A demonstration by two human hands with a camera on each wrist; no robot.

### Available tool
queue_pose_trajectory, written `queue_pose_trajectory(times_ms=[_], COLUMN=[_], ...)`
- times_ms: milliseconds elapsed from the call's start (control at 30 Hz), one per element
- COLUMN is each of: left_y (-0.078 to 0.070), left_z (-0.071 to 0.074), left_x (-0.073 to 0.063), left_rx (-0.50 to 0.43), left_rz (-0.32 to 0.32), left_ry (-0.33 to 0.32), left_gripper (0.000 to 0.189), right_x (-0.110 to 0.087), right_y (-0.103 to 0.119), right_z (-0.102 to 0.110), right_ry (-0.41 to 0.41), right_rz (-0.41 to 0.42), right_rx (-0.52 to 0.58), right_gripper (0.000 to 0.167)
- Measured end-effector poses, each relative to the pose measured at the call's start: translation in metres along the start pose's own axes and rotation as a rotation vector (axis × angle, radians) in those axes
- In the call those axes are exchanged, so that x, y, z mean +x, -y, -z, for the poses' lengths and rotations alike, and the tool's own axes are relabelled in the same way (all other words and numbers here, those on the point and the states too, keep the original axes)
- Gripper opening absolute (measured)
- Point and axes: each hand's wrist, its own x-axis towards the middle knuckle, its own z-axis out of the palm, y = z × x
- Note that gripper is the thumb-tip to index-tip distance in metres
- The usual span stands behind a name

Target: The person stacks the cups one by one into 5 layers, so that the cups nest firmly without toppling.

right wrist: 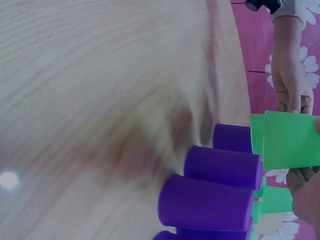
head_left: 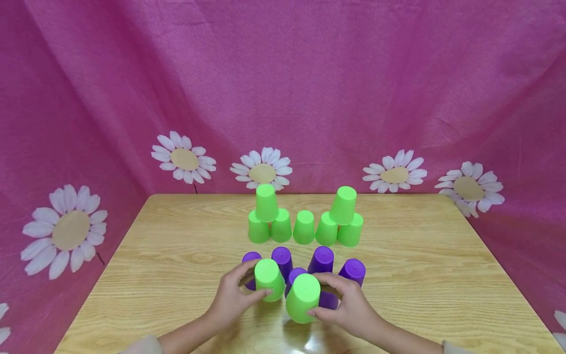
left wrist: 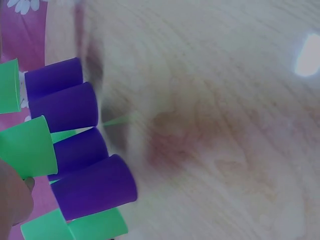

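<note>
My left hand (head_left: pixel 234 292) grips a bright green plastic cup (head_left: pixel 269 280), mouth down, between thumb and fingers. Just right of it and nearer the body, a second upside-down green cup (head_left: pixel 303 299) is pinched in my right hand (head_left: pixel 351 305). Both cups are held up above the tabletop, as the right wrist view shows for the right-hand cup (right wrist: pixel 292 140). Behind and beneath them, several purple cups stand upside down on the table, among them one at the centre back (head_left: pixel 321 259) and one at the right (head_left: pixel 352 270). The held cups partly hide some purple ones.
Farther back stands a row of several upside-down green cups (head_left: pixel 303 227). One green cup (head_left: pixel 266 202) rests on the left pair and another (head_left: pixel 343 205) on the right pair. The wooden table (head_left: pixel 146 275) ends at a pink curtain (head_left: pixel 309 98) printed with daisies.
</note>
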Motion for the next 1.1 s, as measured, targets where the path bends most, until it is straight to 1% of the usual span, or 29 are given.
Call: queue_pose_trajectory(times_ms=[167,367,500,600,733,833,933,1100], left_y=[-0.006,-0.01,-0.014,-0.017,-0.017,-0.018,-0.019,-0.022], left_z=[0.002,0.006,0.008,0.008,0.01,0.011,0.012,0.011], left_x=[0.006,0.014,0.02,0.024,0.03,0.033,0.037,0.044], left_rx=[-0.016,-0.002,-0.014,-0.02,-0.038,-0.046,-0.035,-0.029], left_rz=[0.028,0.041,0.009,-0.005,0.005,0.003,-0.001,-0.008], left_ry=[-0.02,-0.018,-0.031,-0.046,-0.057,-0.068,-0.089,-0.116], left_gripper=[0.054,0.054,0.053,0.052,0.052,0.052,0.052,0.053], right_x=[0.007,0.018,0.024,0.029,0.036,0.041,0.046,0.053], right_y=[0.003,0.001,-0.003,-0.005,-0.009,-0.013,-0.017,-0.022], right_z=[0.007,0.015,0.02,0.024,0.029,0.034,0.037,0.042], right_ry=[-0.014,-0.059,-0.099,-0.131,-0.182,-0.219,-0.252,-0.283], right_rz=[0.003,0.052,0.034,0.0,-0.028,-0.019,-0.011,-0.063], right_rx=[0.014,0.038,0.029,0.024,0.004,-0.019,-0.027,-0.067], right_gripper=[0.048,0.046,0.047,0.047,0.048,0.048,0.048,0.047])
